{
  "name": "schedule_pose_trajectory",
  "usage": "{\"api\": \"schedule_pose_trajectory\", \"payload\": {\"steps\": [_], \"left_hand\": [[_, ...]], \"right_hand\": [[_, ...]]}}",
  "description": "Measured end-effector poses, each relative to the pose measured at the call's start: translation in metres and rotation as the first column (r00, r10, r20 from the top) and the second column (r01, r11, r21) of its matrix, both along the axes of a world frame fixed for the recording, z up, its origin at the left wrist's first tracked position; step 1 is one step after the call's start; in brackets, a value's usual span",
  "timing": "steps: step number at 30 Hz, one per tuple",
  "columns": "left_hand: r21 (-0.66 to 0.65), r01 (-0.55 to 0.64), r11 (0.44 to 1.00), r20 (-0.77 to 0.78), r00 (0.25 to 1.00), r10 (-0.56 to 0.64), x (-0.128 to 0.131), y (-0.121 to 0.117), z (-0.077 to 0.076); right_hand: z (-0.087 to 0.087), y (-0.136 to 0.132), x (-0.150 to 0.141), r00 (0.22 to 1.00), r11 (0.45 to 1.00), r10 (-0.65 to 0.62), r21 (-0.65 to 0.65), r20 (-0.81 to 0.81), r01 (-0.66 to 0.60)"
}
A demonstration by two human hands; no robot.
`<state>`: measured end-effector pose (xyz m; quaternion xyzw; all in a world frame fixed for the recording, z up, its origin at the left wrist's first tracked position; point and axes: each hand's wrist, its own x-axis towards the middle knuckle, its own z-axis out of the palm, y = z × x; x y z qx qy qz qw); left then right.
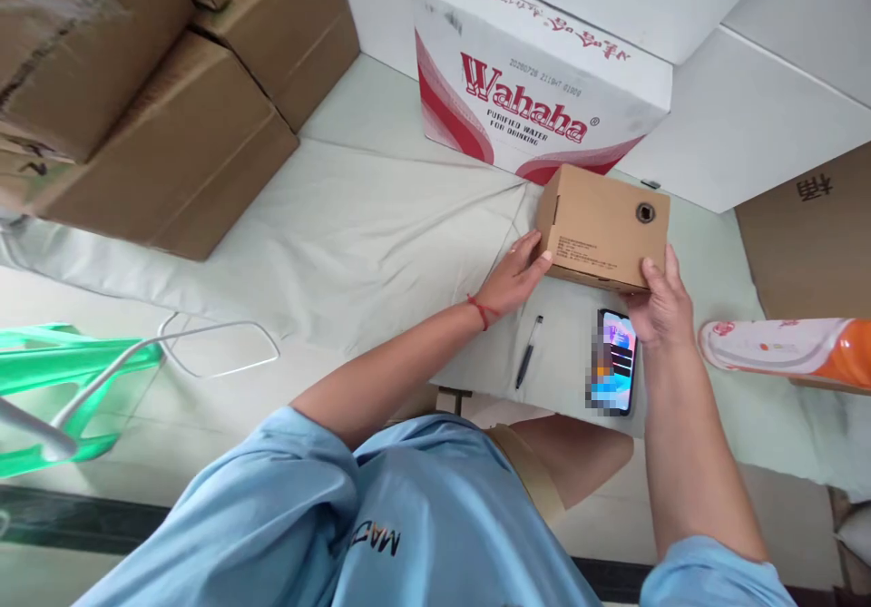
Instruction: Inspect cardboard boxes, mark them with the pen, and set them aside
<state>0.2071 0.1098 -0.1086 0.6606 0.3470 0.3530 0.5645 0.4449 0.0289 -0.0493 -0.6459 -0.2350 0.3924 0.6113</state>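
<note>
A small brown cardboard box (602,226) with printed text and a round black mark is between my two hands, in front of the Wahaha water carton. My left hand (515,273) presses against its left side, the fingers partly behind the corner. Its lower right corner is gripped by my right hand (661,298), thumb on the printed face and other fingers along the side and underneath. Whether the box rests on the table or is slightly raised I cannot tell. Below it on the pale cloth lie a black pen (529,353) and a lit smartphone (618,362), partly blurred out.
The white and red Wahaha carton (531,81) stands at the back of the cloth-covered table (395,217). Brown cartons (204,144) are stacked at left, white boxes (768,108) at back right. An orange-and-white bottle (782,346) lies at right. A green plastic stool (41,362) stands at lower left.
</note>
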Motion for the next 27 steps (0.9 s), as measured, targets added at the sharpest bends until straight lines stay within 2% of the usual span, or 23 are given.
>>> {"api": "schedule_pose_trajectory", "payload": {"steps": [2,4,6,9,11,14,17,22,27], "left_hand": [[-0.044,0.024,0.999,0.106,0.994,-0.019,-0.023,-0.016,0.018],[-0.122,0.113,0.986,0.262,0.962,-0.077,-0.053,-0.035,0.040],[-0.209,0.167,0.964,0.358,0.930,-0.084,-0.083,-0.053,0.063],[-0.278,0.145,0.949,0.427,0.904,-0.013,-0.123,-0.077,0.090],[-0.313,0.089,0.945,0.426,0.903,0.056,-0.144,-0.090,0.099],[-0.365,0.011,0.931,0.389,0.910,0.141,-0.164,-0.105,0.099],[-0.444,0.019,0.896,0.385,0.907,0.171,-0.171,-0.113,0.092],[-0.536,0.103,0.838,0.414,0.897,0.154,-0.165,-0.113,0.089],[-0.583,0.097,0.807,0.287,0.953,0.093,-0.178,-0.109,0.089]], "right_hand": [[0.013,-0.009,-0.016,0.999,1.000,0.005,0.031,-0.053,-0.003],[0.025,-0.021,-0.034,0.992,0.996,0.056,0.071,-0.112,-0.049],[0.031,-0.036,-0.054,0.977,0.992,0.111,0.075,-0.180,-0.099],[0.029,-0.063,-0.082,0.950,0.989,0.132,-0.028,-0.284,-0.145],[0.025,-0.080,-0.097,0.934,0.980,0.125,-0.106,-0.334,-0.169],[0.018,-0.102,-0.111,0.922,0.967,0.106,-0.178,-0.372,-0.183],[0.014,-0.118,-0.116,0.922,0.965,0.077,-0.205,-0.379,-0.165],[0.011,-0.137,-0.127,0.918,0.976,-0.037,-0.214,-0.394,-0.052],[0.010,-0.155,-0.155,0.929,0.990,-0.114,-0.119,-0.353,0.076]]}}
